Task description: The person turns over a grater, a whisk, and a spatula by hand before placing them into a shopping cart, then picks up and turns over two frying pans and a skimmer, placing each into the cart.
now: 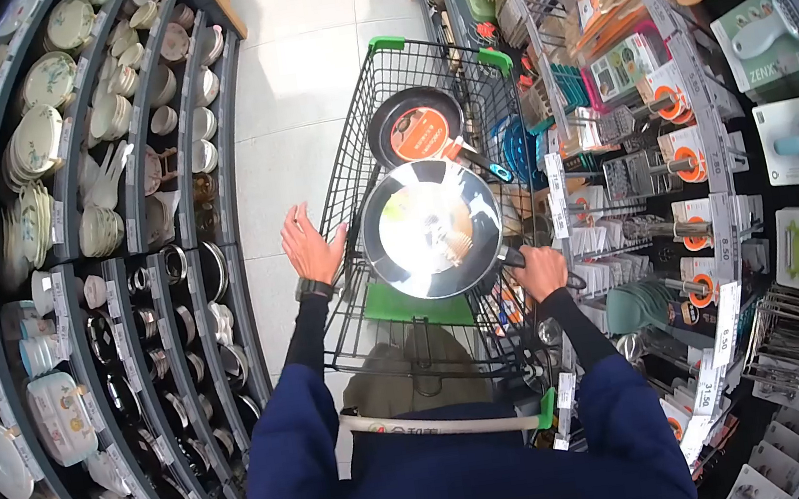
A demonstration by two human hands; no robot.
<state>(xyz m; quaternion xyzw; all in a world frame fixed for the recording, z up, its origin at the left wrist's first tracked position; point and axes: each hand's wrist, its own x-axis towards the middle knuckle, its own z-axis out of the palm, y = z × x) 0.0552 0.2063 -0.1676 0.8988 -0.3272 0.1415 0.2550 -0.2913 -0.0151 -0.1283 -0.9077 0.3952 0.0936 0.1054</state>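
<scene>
My right hand is closed round the black handle of a large frying pan, held over the shopping cart. A shiny label or sheet with strong glare covers most of the pan's inside. My left hand hangs beside the cart's left side with its fingers apart and nothing in it. Just beyond the large pan, a smaller black frying pan with an orange label lies in the cart's basket, its handle pointing to the lower right.
Shelves of plates and bowls line the left side. On the right, racks of hanging kitchen utensils stand close to the cart. The cart's handlebar is at my waist. A pale tiled aisle runs ahead.
</scene>
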